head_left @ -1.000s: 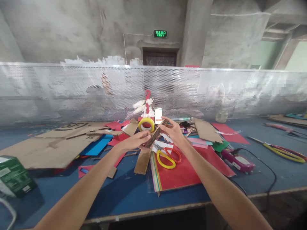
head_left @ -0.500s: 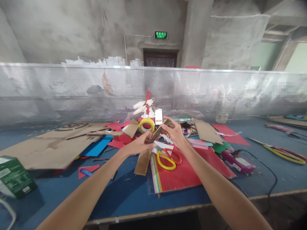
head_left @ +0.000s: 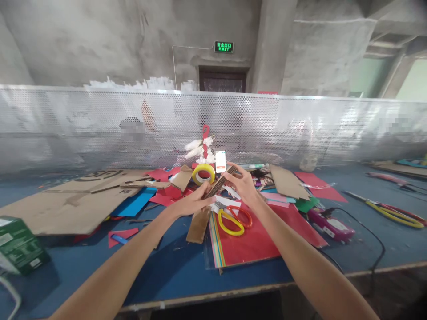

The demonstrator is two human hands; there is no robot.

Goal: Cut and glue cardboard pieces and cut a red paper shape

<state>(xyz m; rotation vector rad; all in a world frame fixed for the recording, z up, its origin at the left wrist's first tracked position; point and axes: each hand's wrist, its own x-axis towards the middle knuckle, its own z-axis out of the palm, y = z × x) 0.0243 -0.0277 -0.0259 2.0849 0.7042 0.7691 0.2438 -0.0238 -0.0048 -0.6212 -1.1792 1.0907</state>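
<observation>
Brown, narrow strip of layered cardboard (head_left: 217,186), slanting above the blue-topped bench (head_left: 173,275) — the left hand (head_left: 196,201) now grasps its lower end, exposed a second ago; the right hand (head_left: 243,181) pinches the upper.

Cardboard strip (head_left: 219,183) is held at a slant: lower end by left hand (head_left: 195,202), upper end by right hand (head_left: 244,183). Tape roll (head_left: 203,167) and lit phone (head_left: 220,161) are set beyond grip; scissors (head_left: 231,232) are laid nearer, handles over red paper (head_left: 260,246).
</observation>
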